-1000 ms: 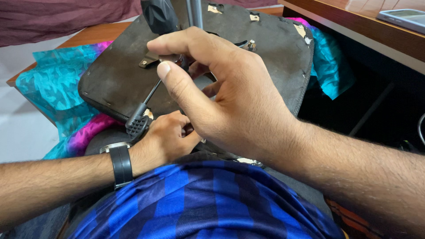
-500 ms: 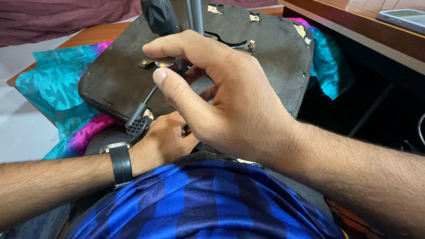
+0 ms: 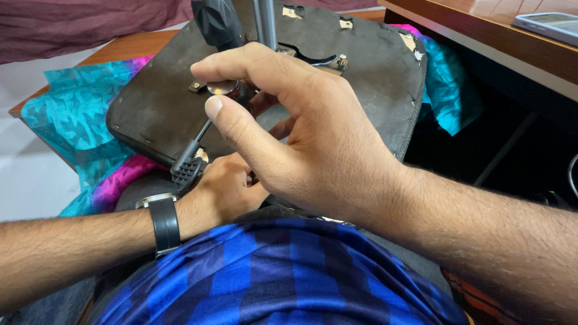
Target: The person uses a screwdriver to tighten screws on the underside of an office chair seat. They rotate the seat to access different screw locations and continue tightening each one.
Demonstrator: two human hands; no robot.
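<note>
Turquoise patterned cloth (image 3: 72,126) spreads at far left, a pink fold showing beneath, and over it lies the dark upturned chair seat (image 3: 162,102), its underside facing up. Left hand (image 3: 223,189), black wristwatch (image 3: 164,224) on the wrist, sits curled low against the seat's near edge, just beside a ribbed black lever handle (image 3: 185,170); what its fingers clasp, I cannot tell. Centre now: right hand (image 3: 301,138) is pinching a small round metal piece (image 3: 221,89) between thumb and forefinger, right on the seat's underside. Metal post (image 3: 265,24) rises behind. Blue checked shirt (image 3: 283,277) below; wooden desk (image 3: 481,36) far right, a phone (image 3: 548,24) on it.
</note>
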